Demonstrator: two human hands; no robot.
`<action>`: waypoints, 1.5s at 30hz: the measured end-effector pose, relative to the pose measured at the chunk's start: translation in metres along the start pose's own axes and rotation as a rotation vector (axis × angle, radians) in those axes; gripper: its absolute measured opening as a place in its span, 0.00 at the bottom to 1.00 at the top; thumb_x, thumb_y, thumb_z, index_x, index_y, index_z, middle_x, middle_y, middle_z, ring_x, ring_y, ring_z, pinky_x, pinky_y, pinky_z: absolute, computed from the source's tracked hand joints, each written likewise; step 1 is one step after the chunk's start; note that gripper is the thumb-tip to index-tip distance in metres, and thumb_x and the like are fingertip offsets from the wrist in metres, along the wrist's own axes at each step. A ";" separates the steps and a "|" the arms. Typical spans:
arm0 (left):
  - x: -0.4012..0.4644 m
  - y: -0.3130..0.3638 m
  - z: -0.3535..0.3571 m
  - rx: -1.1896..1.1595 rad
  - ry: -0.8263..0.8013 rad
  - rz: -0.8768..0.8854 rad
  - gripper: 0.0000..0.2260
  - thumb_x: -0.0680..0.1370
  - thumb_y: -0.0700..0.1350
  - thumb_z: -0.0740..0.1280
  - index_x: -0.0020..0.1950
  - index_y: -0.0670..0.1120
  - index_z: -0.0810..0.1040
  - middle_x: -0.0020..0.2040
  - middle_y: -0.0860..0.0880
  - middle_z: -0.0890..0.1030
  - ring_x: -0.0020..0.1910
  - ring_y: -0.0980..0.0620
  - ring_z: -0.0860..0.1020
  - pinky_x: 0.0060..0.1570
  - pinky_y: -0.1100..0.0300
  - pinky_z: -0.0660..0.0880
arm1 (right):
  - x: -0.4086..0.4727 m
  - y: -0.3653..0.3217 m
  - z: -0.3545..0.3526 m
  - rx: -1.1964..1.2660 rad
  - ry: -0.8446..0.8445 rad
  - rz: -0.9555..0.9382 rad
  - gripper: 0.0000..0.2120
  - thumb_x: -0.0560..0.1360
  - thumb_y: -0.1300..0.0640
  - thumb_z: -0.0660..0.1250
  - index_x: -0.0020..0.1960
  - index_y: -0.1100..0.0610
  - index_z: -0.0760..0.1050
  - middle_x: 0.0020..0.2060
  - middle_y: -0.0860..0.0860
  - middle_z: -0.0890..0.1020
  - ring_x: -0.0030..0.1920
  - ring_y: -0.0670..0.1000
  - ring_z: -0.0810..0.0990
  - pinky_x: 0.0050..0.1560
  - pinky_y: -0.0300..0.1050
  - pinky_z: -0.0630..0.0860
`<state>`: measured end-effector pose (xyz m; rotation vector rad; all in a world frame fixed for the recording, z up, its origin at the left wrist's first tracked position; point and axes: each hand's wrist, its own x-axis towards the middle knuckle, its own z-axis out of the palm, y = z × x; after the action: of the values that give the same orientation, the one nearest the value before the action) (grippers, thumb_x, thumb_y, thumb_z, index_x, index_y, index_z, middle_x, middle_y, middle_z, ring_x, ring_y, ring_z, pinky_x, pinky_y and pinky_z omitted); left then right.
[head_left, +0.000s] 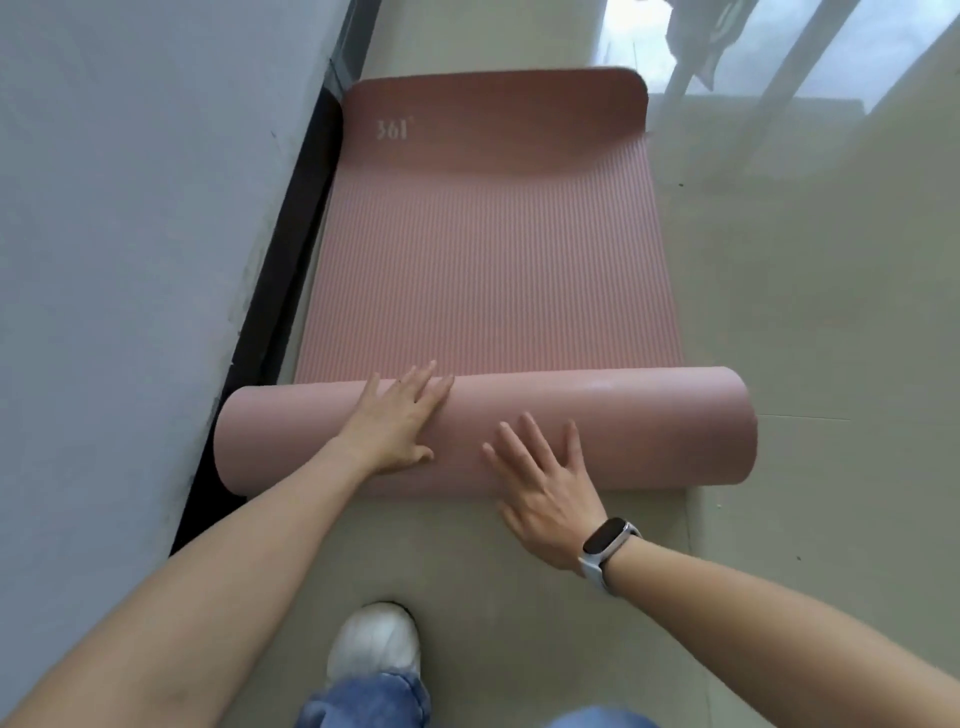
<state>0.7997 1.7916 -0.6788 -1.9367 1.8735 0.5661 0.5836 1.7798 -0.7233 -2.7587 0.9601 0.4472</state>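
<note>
We find a pink mat (488, 270) on the floor (805, 312), its length running from 6 o'clock to 12 o'clock through the middle of the view. Its ribbed face lies flat and uppermost. The near end is wound into a roll (649, 431) lying crosswise, from 9 o'clock to 3 o'clock, just below the centre of the view. The far end, at 12 o'clock, curls up off the floor and shows a smooth underside with a pale logo (392, 130) reading "361".

The left hand (397, 423) rests flat on top of the roll, left of its middle. Its fingers are straight, slightly apart, and point to 1 o'clock; the thumb lies on the near face of the roll. The right hand (545, 499) sits at 4 o'clock from the left hand. Its fingers are straight, spread wide, and laid against the near face of the roll, while the heel of the palm hangs over the floor. Neither hand grips anything.

A watch (608, 538) with a white strap sits on the right wrist. A white shoe (374, 644) and blue jeans (369, 701) appear at 6 o'clock. A grey wall (130, 234) with a black skirting strip (291, 291) borders the mat at 9 o'clock, and the roll's left end is close against the strip. White rack legs (779, 88) stand at 1 o'clock, well apart from the mat.
</note>
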 end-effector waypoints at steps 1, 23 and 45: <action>0.013 -0.008 -0.003 -0.006 0.161 0.006 0.40 0.71 0.52 0.70 0.76 0.50 0.50 0.77 0.45 0.51 0.76 0.45 0.55 0.72 0.40 0.53 | 0.022 0.013 -0.008 -0.030 0.009 0.007 0.28 0.70 0.44 0.52 0.68 0.51 0.66 0.68 0.52 0.71 0.69 0.58 0.66 0.59 0.74 0.64; 0.183 -0.121 -0.122 -0.020 0.316 -0.078 0.29 0.74 0.57 0.65 0.69 0.45 0.61 0.63 0.41 0.67 0.61 0.43 0.68 0.54 0.52 0.68 | 0.207 0.051 -0.125 0.156 -0.274 0.247 0.32 0.76 0.53 0.52 0.75 0.51 0.39 0.75 0.53 0.37 0.74 0.59 0.34 0.70 0.67 0.42; 0.274 -0.171 -0.155 0.187 0.143 -0.004 0.67 0.42 0.65 0.77 0.73 0.46 0.50 0.70 0.38 0.63 0.69 0.38 0.62 0.60 0.32 0.66 | 0.440 0.219 -0.229 0.307 -0.456 0.005 0.35 0.75 0.39 0.58 0.75 0.45 0.45 0.76 0.49 0.44 0.76 0.56 0.42 0.69 0.71 0.42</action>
<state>0.9812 1.4836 -0.6951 -1.9007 1.9319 0.2458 0.8237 1.2959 -0.6755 -2.2421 0.8358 0.8091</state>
